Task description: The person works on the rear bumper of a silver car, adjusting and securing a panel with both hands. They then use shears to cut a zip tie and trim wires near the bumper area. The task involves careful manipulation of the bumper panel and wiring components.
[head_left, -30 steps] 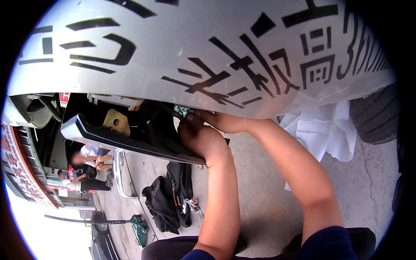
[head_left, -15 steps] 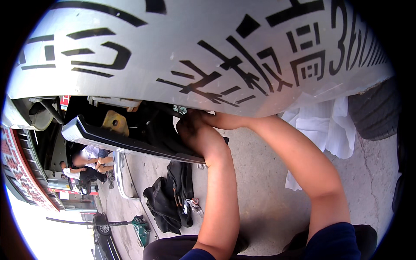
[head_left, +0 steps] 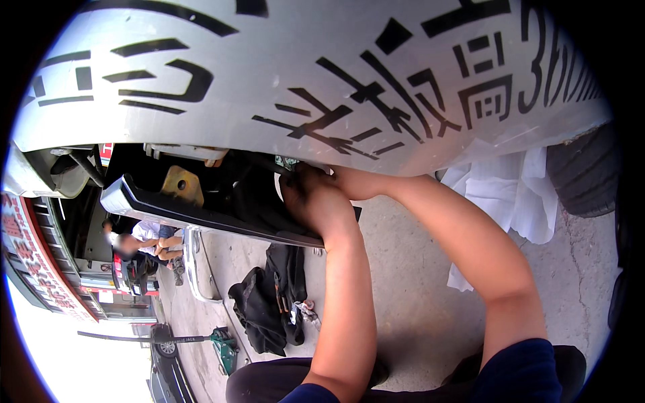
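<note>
A silver body panel (head_left: 222, 74) with black lettering spans the top. Below it is a dark opening bordered by a black and silver trim piece (head_left: 171, 215), with a yellowish metal bracket (head_left: 181, 187) inside. My left hand (head_left: 309, 196) reaches into the opening at the trim's right end, near a dark hose (head_left: 265, 164) under the panel's edge. My right hand (head_left: 329, 176) is just beyond it, tucked under the same edge, partly behind my left hand. The fingers of both hands are in shadow, so what they grip is unclear.
A tire (head_left: 581, 178) and white sheeting (head_left: 504, 195) are at right. On the concrete floor lie black cloth with tools (head_left: 262, 316), a silver bumper-like part (head_left: 201, 269) and a green jack (head_left: 222, 349). Two people (head_left: 151, 238) are at left, with a dark car (head_left: 168, 373) farther off.
Both hands stay at the opening, slightly shifted, with my right elbow a little farther right. The people in the background have moved, and the view has shifted slightly.
</note>
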{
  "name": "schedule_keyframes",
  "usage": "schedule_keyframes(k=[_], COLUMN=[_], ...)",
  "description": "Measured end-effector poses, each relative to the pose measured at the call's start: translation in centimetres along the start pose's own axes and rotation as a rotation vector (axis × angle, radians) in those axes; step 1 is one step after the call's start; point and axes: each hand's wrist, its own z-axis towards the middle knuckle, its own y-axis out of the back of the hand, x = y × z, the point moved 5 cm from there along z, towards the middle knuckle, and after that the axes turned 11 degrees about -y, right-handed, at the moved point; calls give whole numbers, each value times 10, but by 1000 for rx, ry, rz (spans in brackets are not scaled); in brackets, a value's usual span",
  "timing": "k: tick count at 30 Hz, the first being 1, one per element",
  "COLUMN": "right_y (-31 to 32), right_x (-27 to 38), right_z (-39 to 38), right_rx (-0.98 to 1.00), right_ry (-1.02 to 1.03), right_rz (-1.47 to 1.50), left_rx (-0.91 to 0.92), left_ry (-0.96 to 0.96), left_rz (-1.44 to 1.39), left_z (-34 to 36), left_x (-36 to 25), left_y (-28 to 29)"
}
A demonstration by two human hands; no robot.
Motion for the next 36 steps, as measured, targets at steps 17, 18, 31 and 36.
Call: schedule_keyframes(k=[17, 18, 31, 36], right_y=[21, 21, 20, 25], right_x=[-5, -6, -4, -1], right_z=[9, 9, -3, -1], right_rx=[124, 122, 106, 94], right_ry=[4, 5, -16, -14], right_rz=[228, 229, 239, 213], left_rx=[115, 114, 75, 21], left_ry=[-120, -123, -20, -36], left_rz=[89, 66, 93, 26], left_z=[-3, -3, 2, -1], left_x=[-5, -6, 2, -7], left_y=[-8, -9, -4, -11])
